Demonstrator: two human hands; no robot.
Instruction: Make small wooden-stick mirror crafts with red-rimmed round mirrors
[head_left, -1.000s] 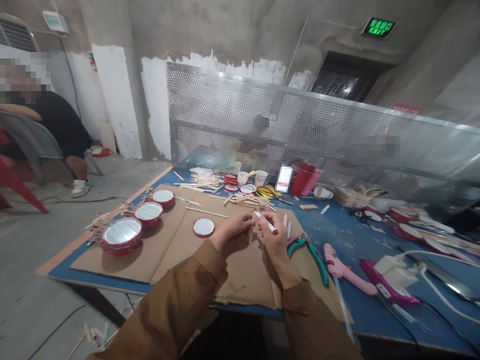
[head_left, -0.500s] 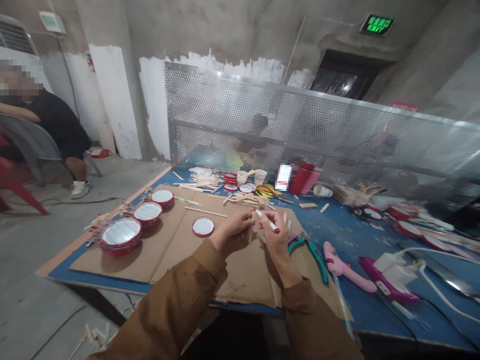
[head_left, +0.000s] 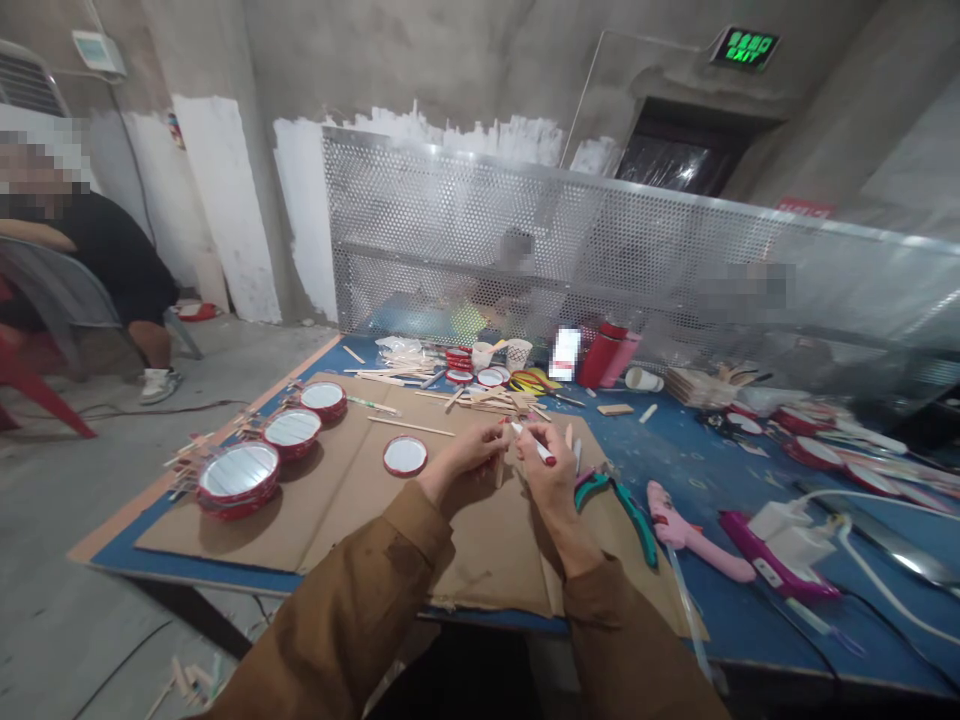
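Near the middle of the frame, our right hand [head_left: 551, 470] pinches a white marker with a red cap [head_left: 534, 444], while our left hand [head_left: 465, 462] is closed on a small wooden stick [head_left: 501, 468]; both hands sit close together over the cardboard sheet [head_left: 337, 500]. Just left lies a red-rimmed round mirror [head_left: 405, 456], and right of the hands, teal pliers [head_left: 615, 497] and a pink glue gun [head_left: 686, 530] rest on the blue counter [head_left: 705, 470].
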